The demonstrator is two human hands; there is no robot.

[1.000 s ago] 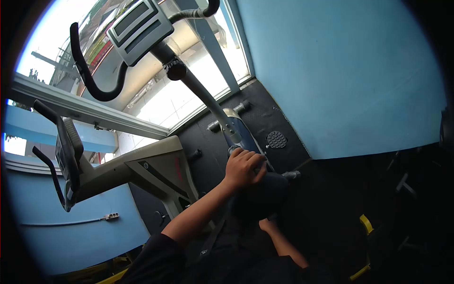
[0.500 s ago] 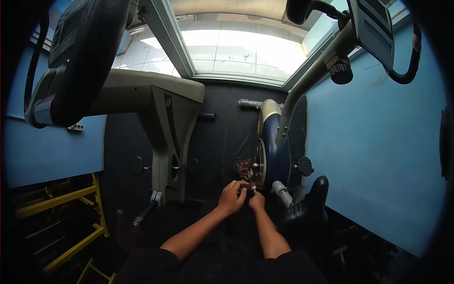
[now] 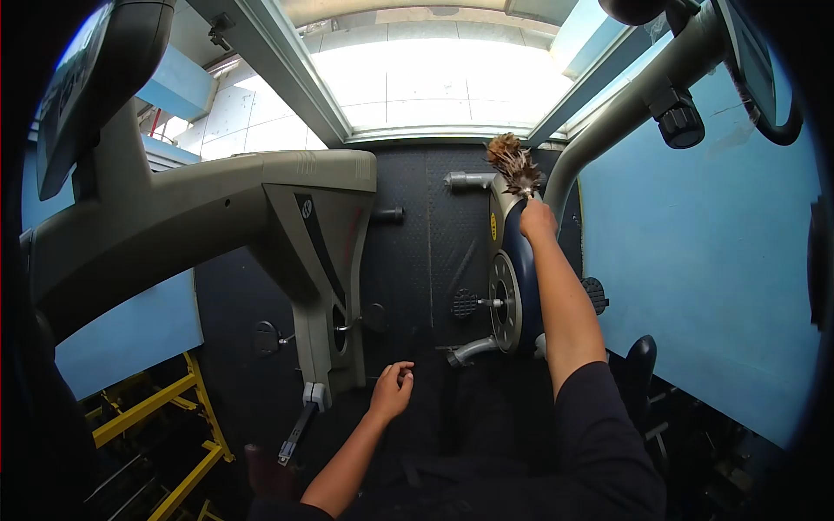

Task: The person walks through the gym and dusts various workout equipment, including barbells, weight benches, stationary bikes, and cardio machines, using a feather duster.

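My right hand [image 3: 539, 221] is closed around the handle end of a brown feather duster [image 3: 512, 163]. The duster's feathers lie at the front top of a blue and silver exercise bike [image 3: 519, 247], near its front foot. Most of the handle is hidden by my fist. Lower down, between the two machines, my left hand [image 3: 393, 392] hangs in the air with its fingers loosely curved and nothing in it. The bike's pedal [image 3: 465, 303] stands out on its left side.
A larger grey exercise machine [image 3: 334, 252] stands on the left. Ahead, a window frame [image 3: 417, 135] borders the black floor mat [image 3: 408, 260]. A blue wall panel [image 3: 686, 286] is on the right, and a yellow metal rack [image 3: 148, 408] at lower left.
My right hand has carried the duster forward from beside the pedal to the bike's front. My left hand has drawn back and left, away from the duster. The view has shifted.
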